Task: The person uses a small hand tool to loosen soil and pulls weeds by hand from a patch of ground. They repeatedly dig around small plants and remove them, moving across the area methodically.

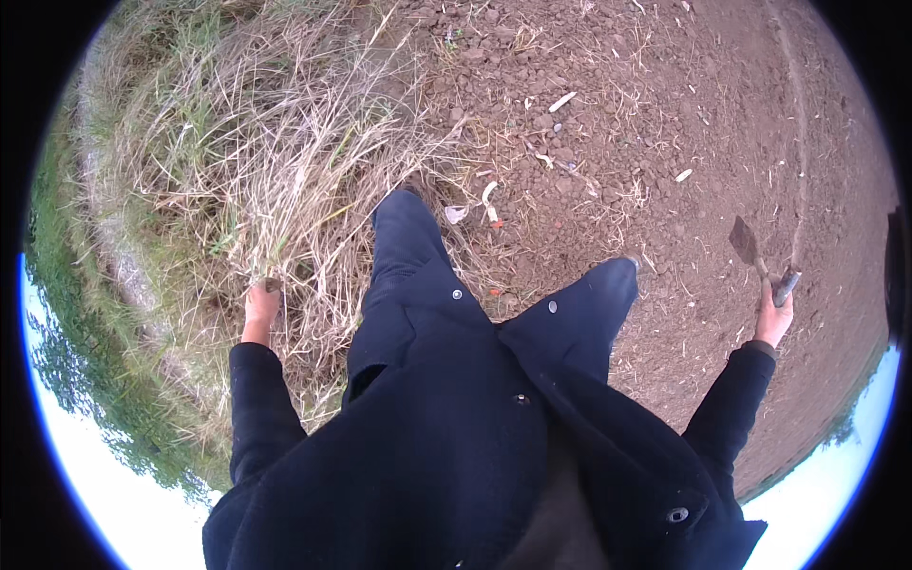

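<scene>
Out to the left, over tall dry grass (313,171), is my left hand (261,305). A small brownish piece (269,285) shows at its fingertips; whether the fingers grip it, I cannot tell. My right hand (775,317) is far out to the right above the bare soil, closed round a hand trowel (744,241) with a rusty, pointed blade that points away from me. A grey, rod-like piece (786,286), perhaps a handle, sticks up from the same hand. My knees in dark trousers and a dark buttoned coat fill the middle.
Brown cloddy soil (684,107) spreads on the right, with pale husk-like scraps (562,102), straw and small red bits (496,224). Matted dry grass borders it on the left. Farther left run a pale strip of ground (117,235) and green plants (71,370).
</scene>
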Motion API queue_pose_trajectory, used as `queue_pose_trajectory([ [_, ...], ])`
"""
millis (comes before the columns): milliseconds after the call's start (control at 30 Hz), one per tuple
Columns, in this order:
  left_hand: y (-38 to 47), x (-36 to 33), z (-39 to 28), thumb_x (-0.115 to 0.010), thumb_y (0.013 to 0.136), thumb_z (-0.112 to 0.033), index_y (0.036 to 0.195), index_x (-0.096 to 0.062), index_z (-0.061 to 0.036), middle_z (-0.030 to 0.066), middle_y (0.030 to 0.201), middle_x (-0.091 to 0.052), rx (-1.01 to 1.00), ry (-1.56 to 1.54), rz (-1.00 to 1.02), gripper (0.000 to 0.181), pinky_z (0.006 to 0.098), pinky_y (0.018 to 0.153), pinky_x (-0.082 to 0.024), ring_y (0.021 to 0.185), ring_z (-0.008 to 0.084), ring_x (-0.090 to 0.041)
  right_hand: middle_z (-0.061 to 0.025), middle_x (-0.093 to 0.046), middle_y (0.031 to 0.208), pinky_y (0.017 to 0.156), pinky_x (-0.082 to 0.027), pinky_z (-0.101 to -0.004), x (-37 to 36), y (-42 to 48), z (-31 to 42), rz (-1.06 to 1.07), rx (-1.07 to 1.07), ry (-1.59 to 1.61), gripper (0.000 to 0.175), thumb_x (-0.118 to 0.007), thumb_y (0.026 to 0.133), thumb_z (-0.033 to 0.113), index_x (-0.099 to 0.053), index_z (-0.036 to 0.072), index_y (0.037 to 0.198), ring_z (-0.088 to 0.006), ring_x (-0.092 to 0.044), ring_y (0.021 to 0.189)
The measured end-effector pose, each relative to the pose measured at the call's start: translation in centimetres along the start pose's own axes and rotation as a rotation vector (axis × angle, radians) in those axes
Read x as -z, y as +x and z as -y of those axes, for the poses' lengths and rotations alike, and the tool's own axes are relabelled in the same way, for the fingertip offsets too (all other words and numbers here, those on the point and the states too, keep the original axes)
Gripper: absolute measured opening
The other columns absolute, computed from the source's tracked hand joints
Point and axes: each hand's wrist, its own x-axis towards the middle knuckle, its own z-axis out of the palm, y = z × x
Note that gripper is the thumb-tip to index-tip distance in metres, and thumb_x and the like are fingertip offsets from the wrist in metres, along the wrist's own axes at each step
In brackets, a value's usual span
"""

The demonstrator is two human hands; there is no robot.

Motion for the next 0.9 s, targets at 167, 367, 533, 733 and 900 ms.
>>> queue_pose_trajectory([
  [167,12.7,1.1,-17.5,-0.052,0.085,0.001,0.111,-0.062,-0.0029,0.0084,0.099,-0.068,-0.456,-0.644,0.531,0.028,0.0273,0.083,-0.049,0.094,0.0148,-0.063,0.0056,-0.059,0.081,0.050,-0.033,-0.0171,-8.0,-9.2,16.1,0.140,-0.113,-0.043,0.016,-0.066,0.085,0.008,-0.064,0.008,0.102,-0.0014,-0.043,0.058],
  [367,17.8,-6.3,-31.7,-0.061,0.079,-0.011,0.112,-0.060,-0.0045,0.0205,0.097,-0.065,-0.548,-0.348,0.561,0.034,0.0332,0.084,-0.048,0.095,0.0295,-0.063,-0.0055,-0.064,0.101,0.081,-0.048,-0.0289,-21.3,-12.1,24.2,0.370,0.050,-0.067,0.021,-0.066,0.083,0.003,-0.061,0.005,0.104,-0.0116,-0.059,0.091],
  [533,19.7,-18.1,-37.6,-0.057,0.079,-0.016,0.110,-0.059,-0.0011,0.0209,0.102,-0.063,-0.529,-0.241,0.758,0.034,0.0395,0.090,-0.046,0.101,0.0342,-0.059,-0.0153,-0.063,0.096,0.078,-0.049,-0.0362,-34.0,-11.1,21.6,0.457,0.196,-0.279,0.029,-0.067,0.074,0.000,-0.060,0.001,0.102,-0.0315,-0.062,0.087],
  [733,23.0,-30.7,-37.6,-0.060,0.078,-0.017,0.119,-0.054,-0.0005,0.0239,0.115,-0.057,-0.397,-0.313,0.472,0.045,0.0390,0.094,-0.044,0.108,0.0368,-0.055,-0.0153,-0.062,0.100,0.080,-0.049,-0.0344,-44.2,-9.6,16.8,0.627,0.106,-0.104,0.031,-0.065,0.071,-0.005,-0.060,0.002,0.101,-0.0313,-0.062,0.091],
  [900,26.5,-36.6,-41.4,-0.066,0.079,-0.030,0.125,-0.048,-0.0094,0.0229,0.121,-0.052,-0.138,-0.081,0.374,0.054,0.0401,0.093,-0.046,0.114,0.0336,-0.052,-0.0135,-0.061,0.102,0.078,-0.049,-0.0318,-44.3,-10.2,10.0,0.669,-0.033,-0.112,0.031,-0.066,0.071,-0.005,-0.059,0.002,0.100,-0.0294,-0.063,0.089],
])
